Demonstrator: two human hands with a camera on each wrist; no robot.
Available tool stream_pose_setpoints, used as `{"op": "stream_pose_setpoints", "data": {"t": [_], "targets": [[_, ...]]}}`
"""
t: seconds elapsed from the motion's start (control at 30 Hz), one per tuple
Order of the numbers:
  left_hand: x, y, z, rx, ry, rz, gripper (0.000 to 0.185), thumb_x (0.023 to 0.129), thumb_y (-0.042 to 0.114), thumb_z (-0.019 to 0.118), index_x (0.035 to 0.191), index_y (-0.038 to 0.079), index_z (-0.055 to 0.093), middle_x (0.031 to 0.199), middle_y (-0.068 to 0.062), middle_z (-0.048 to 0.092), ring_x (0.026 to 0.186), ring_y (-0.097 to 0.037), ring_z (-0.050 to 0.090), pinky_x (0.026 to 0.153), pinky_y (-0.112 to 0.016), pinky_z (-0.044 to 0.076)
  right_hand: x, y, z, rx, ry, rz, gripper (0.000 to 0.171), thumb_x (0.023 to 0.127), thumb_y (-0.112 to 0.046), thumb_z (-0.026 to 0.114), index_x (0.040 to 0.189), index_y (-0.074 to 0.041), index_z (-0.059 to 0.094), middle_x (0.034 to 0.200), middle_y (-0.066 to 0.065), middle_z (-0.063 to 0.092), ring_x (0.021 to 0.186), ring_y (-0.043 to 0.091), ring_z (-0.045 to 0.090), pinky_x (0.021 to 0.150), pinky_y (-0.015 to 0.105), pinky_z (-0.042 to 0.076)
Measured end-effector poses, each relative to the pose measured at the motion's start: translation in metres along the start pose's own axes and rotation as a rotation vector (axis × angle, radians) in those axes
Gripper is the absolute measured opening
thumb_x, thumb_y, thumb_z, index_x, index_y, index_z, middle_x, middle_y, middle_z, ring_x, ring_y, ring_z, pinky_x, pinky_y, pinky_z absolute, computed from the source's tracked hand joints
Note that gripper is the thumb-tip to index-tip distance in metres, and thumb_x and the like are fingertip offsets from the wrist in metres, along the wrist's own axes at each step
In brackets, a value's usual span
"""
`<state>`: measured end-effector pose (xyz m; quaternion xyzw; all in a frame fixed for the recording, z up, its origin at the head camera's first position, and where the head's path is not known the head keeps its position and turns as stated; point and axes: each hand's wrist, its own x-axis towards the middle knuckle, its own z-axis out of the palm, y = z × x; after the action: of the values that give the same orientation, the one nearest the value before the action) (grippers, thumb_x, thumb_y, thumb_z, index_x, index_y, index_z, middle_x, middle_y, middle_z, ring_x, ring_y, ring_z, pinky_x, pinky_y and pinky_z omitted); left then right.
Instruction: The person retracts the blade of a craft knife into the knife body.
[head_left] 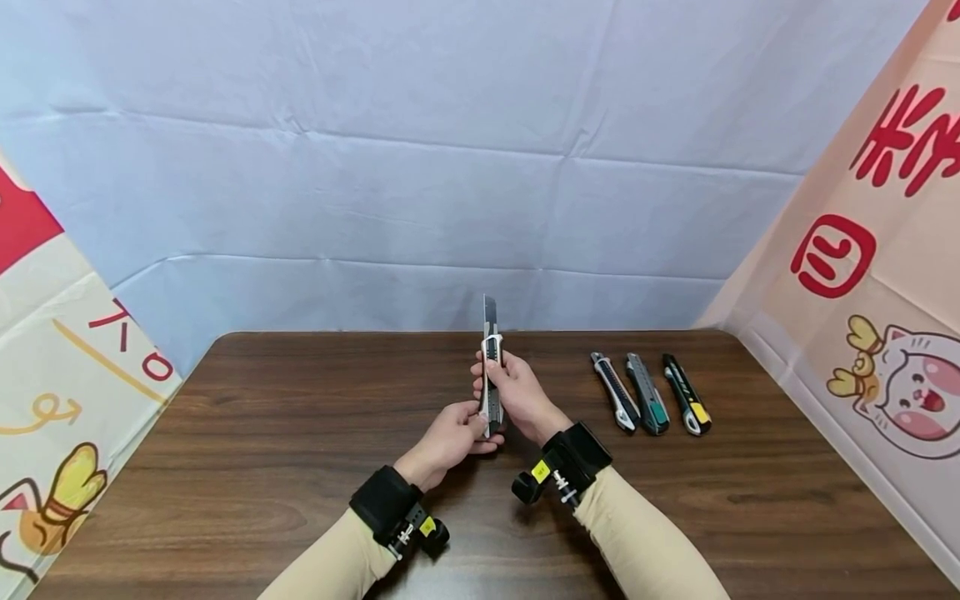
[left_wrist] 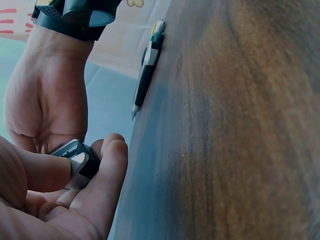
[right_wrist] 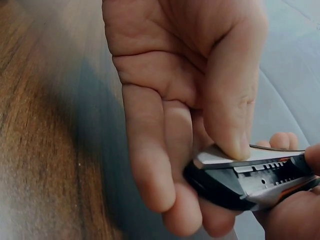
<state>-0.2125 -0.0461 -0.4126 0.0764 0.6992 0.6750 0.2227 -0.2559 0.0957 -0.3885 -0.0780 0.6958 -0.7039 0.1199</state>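
A white-and-black snap-off utility knife (head_left: 491, 404) is held upright in the head view, its blade (head_left: 490, 310) extended and pointing away. My right hand (head_left: 525, 400) grips the handle's upper part, thumb on the slider side. Lower down, my left hand (head_left: 446, 437) pinches the butt end between thumb and fingers. In the left wrist view the left thumb presses the knife's end (left_wrist: 82, 167). From the right wrist view, the slotted handle (right_wrist: 265, 177) shows with the left thumb on its pale side, while the right hand (right_wrist: 295, 215) is partly cut off at the edge.
Three more utility knives lie side by side on the brown wooden table (head_left: 285, 433), right of the hands: a white-black one (head_left: 617, 396), a grey-green one (head_left: 647, 396) and a black-yellow one (head_left: 686, 396). A pale cloth (head_left: 420, 192) hangs behind the table.
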Motion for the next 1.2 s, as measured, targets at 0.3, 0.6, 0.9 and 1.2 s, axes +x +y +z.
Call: {"op": "stream_pose_setpoints", "data": {"t": [0.3,0.6,0.9,1.2], "targets": [[-0.0004,0.0007,0.0004,-0.011,-0.003,0.003,0.037,0.105,0.006,0.035,0.137,-0.010,0.043,0.124,-0.024,0.061,0.101,-0.022,0.067,0.090,-0.035,0.058,-0.0016,-0.0020,-0.0006,-0.012,-0.026,0.010,0.035,0.107,-0.013,0.034,0.139,-0.002,0.040,0.113,0.008,0.056,0.092,0.018,0.059,0.088,0.031,0.053],[-0.0012,0.0006,0.0017,-0.029,0.008,0.007,0.037,0.105,0.005,0.034,0.137,-0.011,0.043,0.123,-0.025,0.061,0.102,-0.024,0.067,0.090,-0.034,0.058,-0.0011,-0.0021,-0.0014,0.004,-0.038,0.020,0.036,0.107,-0.010,0.033,0.142,-0.002,0.038,0.119,0.011,0.055,0.099,0.026,0.058,0.087,0.030,0.053],[-0.0012,-0.0013,0.0006,-0.036,-0.001,0.009,0.038,0.105,0.006,0.034,0.137,-0.011,0.044,0.121,-0.025,0.060,0.099,-0.021,0.067,0.089,-0.034,0.058,-0.0002,-0.0002,-0.0020,0.025,-0.046,0.041,0.038,0.106,-0.006,0.034,0.143,-0.001,0.036,0.130,0.019,0.051,0.103,0.029,0.057,0.087,0.028,0.053],[-0.0022,-0.0015,-0.0004,-0.036,-0.006,0.005,0.039,0.106,0.008,0.034,0.140,-0.009,0.041,0.126,-0.025,0.058,0.105,-0.026,0.066,0.092,-0.036,0.057,-0.0009,0.0001,-0.0031,0.066,-0.066,0.035,0.038,0.105,-0.004,0.034,0.143,0.001,0.034,0.128,0.016,0.052,0.099,0.021,0.058,0.087,0.028,0.052]]}}
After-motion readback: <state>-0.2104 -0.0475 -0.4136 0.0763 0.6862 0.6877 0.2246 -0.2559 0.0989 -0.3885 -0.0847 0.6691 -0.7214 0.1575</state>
